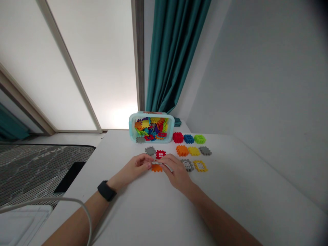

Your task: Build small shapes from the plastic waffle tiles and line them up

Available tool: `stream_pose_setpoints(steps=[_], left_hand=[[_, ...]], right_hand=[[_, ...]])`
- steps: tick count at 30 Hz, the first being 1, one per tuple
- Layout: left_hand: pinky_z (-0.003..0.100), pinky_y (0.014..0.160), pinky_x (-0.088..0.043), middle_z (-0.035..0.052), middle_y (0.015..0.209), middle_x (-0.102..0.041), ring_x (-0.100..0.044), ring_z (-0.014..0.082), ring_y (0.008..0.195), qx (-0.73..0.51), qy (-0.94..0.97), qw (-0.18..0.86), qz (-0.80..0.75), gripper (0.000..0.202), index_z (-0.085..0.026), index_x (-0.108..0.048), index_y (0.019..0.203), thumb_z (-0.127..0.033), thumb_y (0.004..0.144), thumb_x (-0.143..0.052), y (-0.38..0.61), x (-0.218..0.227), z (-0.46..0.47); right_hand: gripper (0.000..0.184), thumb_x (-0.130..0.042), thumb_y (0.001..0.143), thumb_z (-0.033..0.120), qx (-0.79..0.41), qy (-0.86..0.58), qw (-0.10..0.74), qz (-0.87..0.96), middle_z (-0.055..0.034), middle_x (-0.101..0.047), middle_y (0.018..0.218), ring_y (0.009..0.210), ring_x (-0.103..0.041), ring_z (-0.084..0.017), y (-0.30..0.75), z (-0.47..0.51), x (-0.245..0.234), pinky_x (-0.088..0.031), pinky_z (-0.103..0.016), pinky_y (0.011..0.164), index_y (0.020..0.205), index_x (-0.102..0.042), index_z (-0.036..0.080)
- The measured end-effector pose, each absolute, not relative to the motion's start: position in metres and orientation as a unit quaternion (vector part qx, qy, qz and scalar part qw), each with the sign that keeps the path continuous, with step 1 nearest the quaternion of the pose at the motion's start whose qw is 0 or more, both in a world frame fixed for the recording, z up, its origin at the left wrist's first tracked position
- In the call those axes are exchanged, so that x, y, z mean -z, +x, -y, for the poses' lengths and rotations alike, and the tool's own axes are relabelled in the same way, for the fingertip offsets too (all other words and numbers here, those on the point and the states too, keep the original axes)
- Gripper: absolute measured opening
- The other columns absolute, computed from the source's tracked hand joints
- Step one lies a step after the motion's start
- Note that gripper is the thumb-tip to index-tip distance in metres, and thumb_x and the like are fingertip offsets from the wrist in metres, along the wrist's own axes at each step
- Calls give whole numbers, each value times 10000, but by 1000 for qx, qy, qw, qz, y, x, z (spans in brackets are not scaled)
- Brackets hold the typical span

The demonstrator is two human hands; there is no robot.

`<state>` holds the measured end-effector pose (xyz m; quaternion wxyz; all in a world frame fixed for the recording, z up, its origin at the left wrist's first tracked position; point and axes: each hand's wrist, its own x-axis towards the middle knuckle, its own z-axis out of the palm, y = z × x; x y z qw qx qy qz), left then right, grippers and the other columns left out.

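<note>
My left hand (140,164), with a dark watch on the wrist, has its fingers closed at the left edge of an orange notched building tile (156,168). From the other side my right hand (176,171) pinches at the same spot. A thin pale strip (155,162) shows along the top of the orange tile between the fingertips; its kind is too small to tell. Just beyond the fingers lie a red window tile (161,154) and a grey notched tile (150,151). My fingers partly cover the orange tile.
A light-blue bin (131,127) full of mixed tiles stands at the table's back. To the right are rows of tiles: a red stack (178,137), blue (189,138), green (200,139), orange (182,150), yellow (194,151), grey (205,151), and two window tiles. A pale cable (84,208) crosses lower left.
</note>
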<state>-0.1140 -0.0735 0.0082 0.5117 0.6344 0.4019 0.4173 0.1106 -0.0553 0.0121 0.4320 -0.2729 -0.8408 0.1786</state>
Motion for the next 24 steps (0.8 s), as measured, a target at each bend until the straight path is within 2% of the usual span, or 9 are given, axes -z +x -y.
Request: stream_pose_setpoints(steps=[3,7,12,17,24], left_hand=[[344,843,-500,77,1018,-687,-634,195,923,-427,670,456,-401,440,-167,-627,1120,-539,891,-679,-118,-9,73],[423,1010,-447,102,1191,-665,-591,249,1140,-422,758,286,-408,328,-210,-648,1144,-439,913,-684,-124,-15,73],[452,1034,-413,95,1207,-687,-580,258,1137,-384,827,102,-398,240,-242,-674,1144,-356,933,-670,-124,-17,75],[446,1030,-406,97,1240,-691,-590,251,1134,-387,834,47,-391,207,-241,-674,1130,-351,959,-635,-121,-16,79],[440,1005,-411,94,1188,-706,-615,246,1098,-405,825,46,-391,205,-235,-669,1095,-378,948,-649,-117,-14,78]], right_hand=[[216,-507,1003,219,-159,-265,414,856,-95,-675,1101,1063,-646,-222,112,54,-11,-547,-391,943,1133,-678,247],[265,-560,945,162,-162,-277,373,871,-114,-602,1277,1232,-580,-243,112,53,-9,-509,-438,1051,1181,-646,246],[346,-617,916,194,-160,-289,346,878,-133,-543,1382,1322,-519,-270,111,53,-6,-459,-498,1117,1257,-587,245],[378,-615,919,201,-140,-287,359,877,-143,-543,1392,1316,-526,-280,111,53,-5,-458,-518,1112,1290,-561,247],[411,-594,925,185,-137,-286,351,881,-126,-557,1385,1309,-530,-269,113,51,-7,-460,-501,1106,1326,-551,263]])
